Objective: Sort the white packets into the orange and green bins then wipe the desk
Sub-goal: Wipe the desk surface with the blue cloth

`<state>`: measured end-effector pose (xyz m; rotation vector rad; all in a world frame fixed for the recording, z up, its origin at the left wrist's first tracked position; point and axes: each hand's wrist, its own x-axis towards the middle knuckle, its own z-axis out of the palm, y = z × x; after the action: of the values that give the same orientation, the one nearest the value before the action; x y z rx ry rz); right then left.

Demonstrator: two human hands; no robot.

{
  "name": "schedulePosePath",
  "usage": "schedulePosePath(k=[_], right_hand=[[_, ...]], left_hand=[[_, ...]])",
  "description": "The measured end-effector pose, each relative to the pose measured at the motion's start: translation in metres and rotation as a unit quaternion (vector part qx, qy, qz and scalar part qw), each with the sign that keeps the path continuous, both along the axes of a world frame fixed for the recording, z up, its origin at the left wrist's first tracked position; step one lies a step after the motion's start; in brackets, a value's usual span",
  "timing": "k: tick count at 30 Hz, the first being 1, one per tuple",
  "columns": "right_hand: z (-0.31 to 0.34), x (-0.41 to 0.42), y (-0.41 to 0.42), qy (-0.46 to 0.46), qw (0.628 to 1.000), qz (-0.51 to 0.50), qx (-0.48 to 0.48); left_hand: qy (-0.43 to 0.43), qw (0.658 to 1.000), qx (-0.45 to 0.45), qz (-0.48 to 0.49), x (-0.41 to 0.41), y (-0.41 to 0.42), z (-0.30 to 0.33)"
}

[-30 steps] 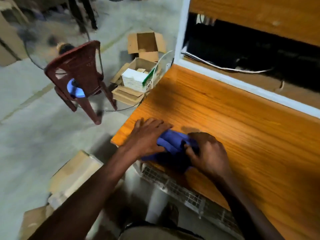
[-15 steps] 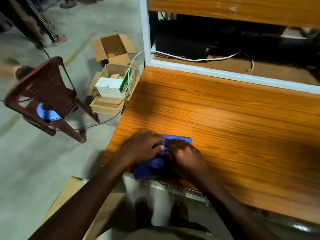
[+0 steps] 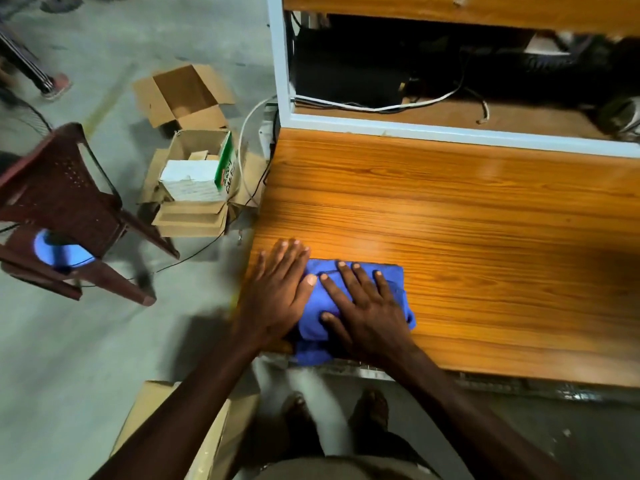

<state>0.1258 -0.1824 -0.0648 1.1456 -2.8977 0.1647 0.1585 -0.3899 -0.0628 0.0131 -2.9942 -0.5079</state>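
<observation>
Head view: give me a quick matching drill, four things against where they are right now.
Things:
1. blue cloth
2. left hand
3. red plastic chair
4. white cable

Places:
A. on the floor left of the desk
B. in the open shelf behind the desk
C. flat on the desk's left corner, partly on the cloth
D. on the desk's near edge, under both hands

Pairs: 1-D, 2-C, 3-A, 4-B
</observation>
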Motion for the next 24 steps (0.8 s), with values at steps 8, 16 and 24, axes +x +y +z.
schedulePosePath(k=[8, 16, 24], right_hand=[[0.002, 0.013, -0.022, -0.008, 1.000, 0.011, 0.019], [-0.007, -0.053, -0.029, -0.016, 0.993, -0.118, 0.024], [-0.007, -0.015, -0.028, 0.017, 0.981, -0.192, -0.003]], left_hand=[[0.069, 0.974, 0.211, 0.042, 0.025, -0.018, -0.019], [0.080, 0.988, 0.125, 0.052, 0.024, -0.013, -0.024], [0.050, 0.998, 0.038, 0.031, 0.024, -0.013, -0.033]])
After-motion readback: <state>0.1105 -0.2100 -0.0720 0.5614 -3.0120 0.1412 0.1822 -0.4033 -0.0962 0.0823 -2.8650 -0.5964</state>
